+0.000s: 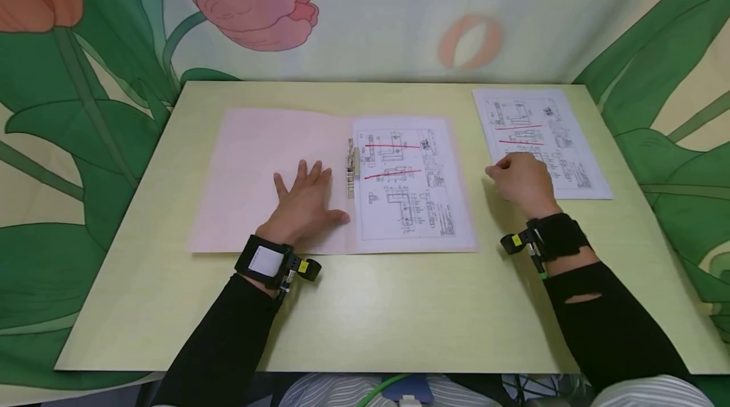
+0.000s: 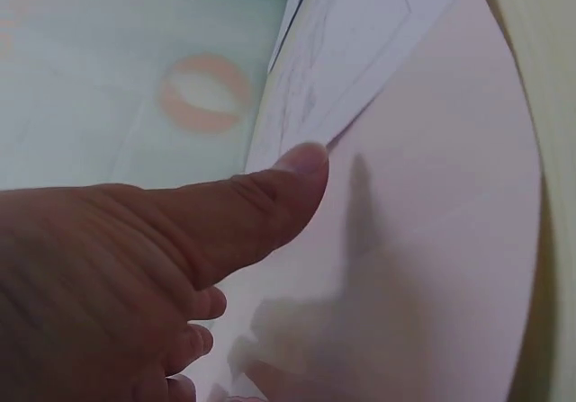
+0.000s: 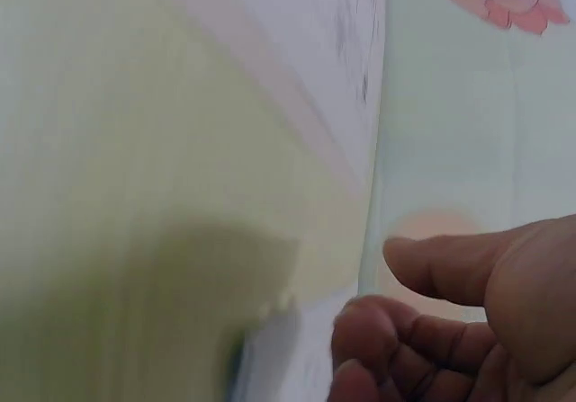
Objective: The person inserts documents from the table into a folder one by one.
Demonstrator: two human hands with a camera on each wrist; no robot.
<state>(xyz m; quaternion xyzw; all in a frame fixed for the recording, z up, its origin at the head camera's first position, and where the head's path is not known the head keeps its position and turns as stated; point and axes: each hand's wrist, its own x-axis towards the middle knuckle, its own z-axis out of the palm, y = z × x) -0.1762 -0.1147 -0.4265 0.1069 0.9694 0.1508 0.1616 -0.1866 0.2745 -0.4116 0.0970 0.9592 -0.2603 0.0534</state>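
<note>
One spread left hand (image 1: 308, 202), gripping nothing, rests on the open pale-pink folder (image 1: 251, 160) at eleven o'clock on the pale-yellow table (image 1: 399, 312), presumably steadying it, while the loosely curled, empty right hand (image 1: 525, 184) hangs by white printed sheets (image 1: 573, 141) at two o'clock.

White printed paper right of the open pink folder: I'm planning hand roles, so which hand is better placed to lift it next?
Likely the right hand: it's by the near left corner of the white printed paper, holding nothing. The left hand is spread over the pink folder, farther away.
</note>
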